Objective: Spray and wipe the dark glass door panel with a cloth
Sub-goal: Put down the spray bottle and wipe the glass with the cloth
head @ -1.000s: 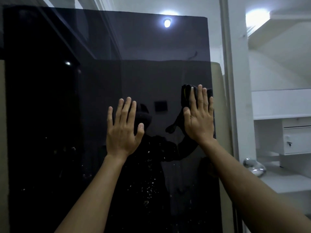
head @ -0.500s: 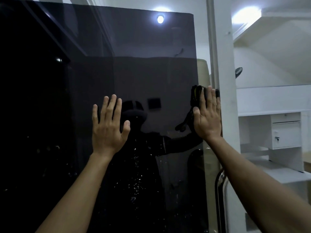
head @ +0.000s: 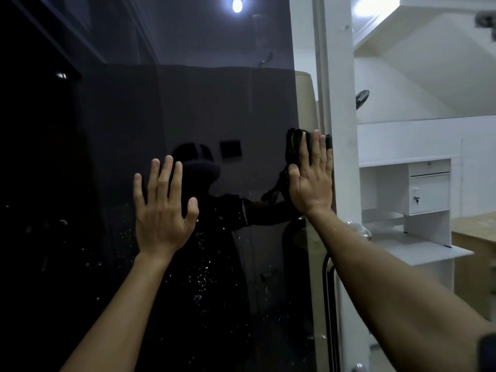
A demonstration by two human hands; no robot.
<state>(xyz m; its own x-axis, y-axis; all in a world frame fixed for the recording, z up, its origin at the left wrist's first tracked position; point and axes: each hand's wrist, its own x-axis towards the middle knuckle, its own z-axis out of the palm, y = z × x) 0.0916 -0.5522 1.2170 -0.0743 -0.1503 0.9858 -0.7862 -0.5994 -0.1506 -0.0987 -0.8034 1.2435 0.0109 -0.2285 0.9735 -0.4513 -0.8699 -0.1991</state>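
- Dark glass door panel [head: 166, 108] fills the left and centre of the head view; its right edge runs down just left of a white door frame post [head: 341, 103].
- Our left hand [head: 163, 208] is flat on the glass, fingers straight and spread, thumb out to the right. It holds nothing.
- Our right hand [head: 312, 181] is flat too, fingers straight and together, pressing a dark cloth [head: 294, 146] against the panel at its right edge.
- The cloth sticks out above and left of the right fingertips; a yellowish stripe shows on it. Most of it is hidden under the palm.
- Right hand sits higher than the left, and the two are well apart.
- White droplets or specks [head: 201, 275] are scattered on the glass below the left hand, lower centre of the panel.
- The glass reflects a ceiling light [head: 237, 5] near the top, plus our own dark silhouette between the hands.
- A dark vertical bar handle [head: 328, 304] shows low down, beside the panel's right edge, under the right forearm.
- Right of the post: a white desk unit [head: 429, 194] with a small keyed compartment, and a white shelf surface below it.
- We can't tell whether the panel is wet under the cloth.
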